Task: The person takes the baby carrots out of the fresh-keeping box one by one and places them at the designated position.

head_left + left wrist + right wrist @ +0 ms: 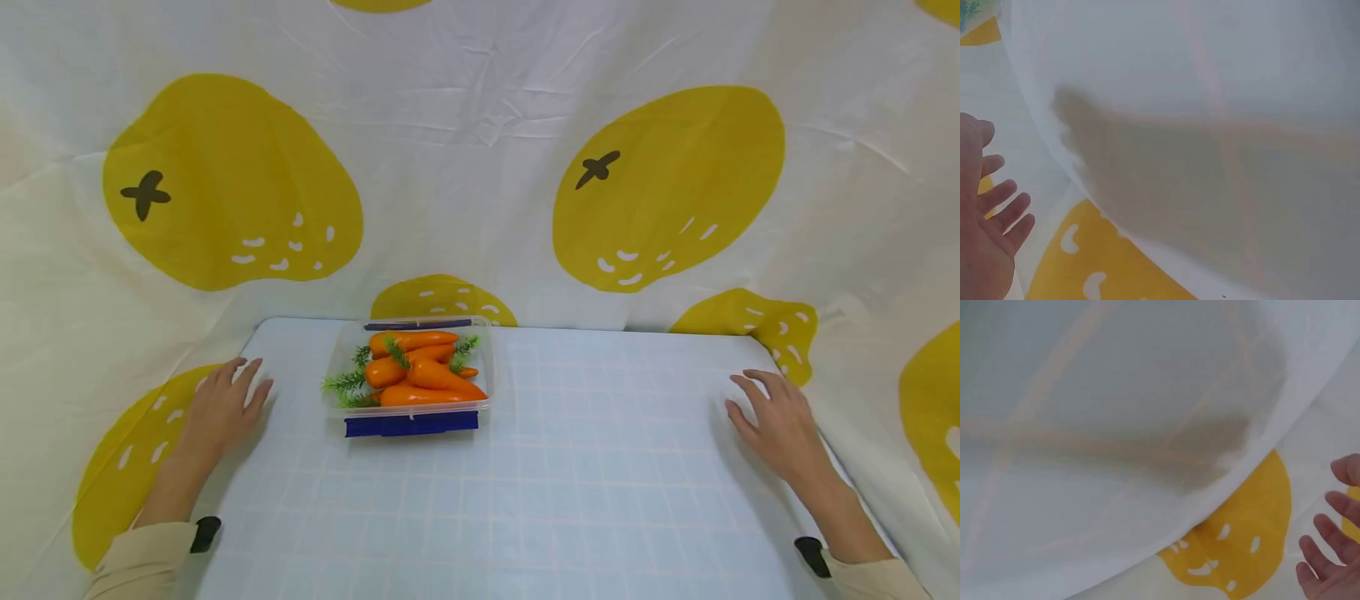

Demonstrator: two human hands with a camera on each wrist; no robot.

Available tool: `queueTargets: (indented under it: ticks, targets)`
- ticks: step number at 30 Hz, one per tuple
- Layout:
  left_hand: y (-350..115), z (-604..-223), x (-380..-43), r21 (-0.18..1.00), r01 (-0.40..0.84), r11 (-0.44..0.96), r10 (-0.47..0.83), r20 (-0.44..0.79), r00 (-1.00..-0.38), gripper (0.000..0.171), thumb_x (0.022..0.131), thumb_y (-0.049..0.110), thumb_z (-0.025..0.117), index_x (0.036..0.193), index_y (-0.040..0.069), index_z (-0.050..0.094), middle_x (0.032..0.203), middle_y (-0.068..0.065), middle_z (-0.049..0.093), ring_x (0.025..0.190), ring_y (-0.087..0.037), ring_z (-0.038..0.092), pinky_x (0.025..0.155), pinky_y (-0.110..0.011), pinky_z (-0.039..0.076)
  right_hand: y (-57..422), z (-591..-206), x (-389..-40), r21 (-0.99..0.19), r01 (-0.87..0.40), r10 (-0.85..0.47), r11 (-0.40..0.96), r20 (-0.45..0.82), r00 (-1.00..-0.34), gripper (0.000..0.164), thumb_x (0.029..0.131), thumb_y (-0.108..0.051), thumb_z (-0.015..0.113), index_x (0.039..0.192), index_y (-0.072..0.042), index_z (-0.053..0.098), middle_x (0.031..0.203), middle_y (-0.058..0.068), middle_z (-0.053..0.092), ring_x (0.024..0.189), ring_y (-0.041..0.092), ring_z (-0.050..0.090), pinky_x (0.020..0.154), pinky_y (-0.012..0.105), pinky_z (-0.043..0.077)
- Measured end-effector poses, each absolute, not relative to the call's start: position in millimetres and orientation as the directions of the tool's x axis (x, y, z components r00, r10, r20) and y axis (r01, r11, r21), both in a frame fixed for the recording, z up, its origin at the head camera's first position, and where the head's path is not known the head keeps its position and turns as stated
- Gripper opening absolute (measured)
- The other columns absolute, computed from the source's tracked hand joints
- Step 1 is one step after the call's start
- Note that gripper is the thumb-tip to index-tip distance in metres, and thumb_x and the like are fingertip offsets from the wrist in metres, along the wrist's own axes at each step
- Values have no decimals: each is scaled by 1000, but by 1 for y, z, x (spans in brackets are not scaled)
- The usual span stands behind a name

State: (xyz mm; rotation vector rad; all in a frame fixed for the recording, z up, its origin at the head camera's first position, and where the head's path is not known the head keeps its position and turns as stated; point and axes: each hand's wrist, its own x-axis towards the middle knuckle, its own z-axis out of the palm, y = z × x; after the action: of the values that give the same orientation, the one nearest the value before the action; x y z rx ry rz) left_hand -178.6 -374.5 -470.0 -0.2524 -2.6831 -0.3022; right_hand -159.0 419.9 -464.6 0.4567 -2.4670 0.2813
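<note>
Step looks like idle/ready: neither hand has hold of anything. Left hand [219, 412] is at the counter's left edge, right hand [782, 425] at its right edge; fingers on both loosely bent, spread apart, nothing between them. Can't tell if fingertips touch the pale blue checked counter [600, 450]. Clear rectangular plastic box [420, 410] with dark blue latch flaps [412, 425] sits left of centre near the far edge, holding glossy orange carrots [442, 379] with feathery green tops [345, 382], some over the left rim. Left hand is nearer; handling the box or carrots would call for reaching inward first.
</note>
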Motion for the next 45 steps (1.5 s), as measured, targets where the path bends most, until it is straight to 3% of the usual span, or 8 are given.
queueTargets:
  ticks: [4,15,22,34,45]
  targets:
    - [-370,-467,-178,180,230,957,123,465,-877,41,98,14,65,129,-12,58,124,-38,54,109,-57,51,95,-71,40,411,-462,-163,-113,-427,-261,897,645,-718,37,78,-1,76,112,9,67,112,29,62,107,50,55,95,68,42]
    - [-350,-458,-176,259,199,945,49,488,-872,40,99,12,65,130,-12,58,123,-37,55,109,-55,52,97,-69,43,376,-456,-167,-174,-421,-227,890,632,-741,40,78,2,80,115,7,68,115,27,64,109,48,56,91,69,44]
    - [-338,-458,-179,325,243,914,31,543,-839,37,97,9,68,127,-12,62,117,-37,57,106,-54,54,94,-68,44,356,-454,-172,-222,-424,-205,878,627,-751,41,79,2,81,118,6,67,116,27,64,108,47,56,91,68,44]
    - [-325,-454,-183,471,207,857,-41,464,-885,42,106,18,58,135,-11,57,128,-35,52,119,-53,49,100,-69,39,318,-454,-188,-302,-471,-199,829,628,-752,40,83,3,79,120,7,66,117,27,64,108,47,58,93,66,46]
    - [-310,-447,-189,541,239,806,-48,463,-885,42,106,17,58,138,-10,57,127,-33,54,111,-48,56,97,-66,43,279,-454,-196,-384,-465,-173,798,593,-786,38,88,1,76,125,5,65,121,25,63,112,43,58,97,63,46]
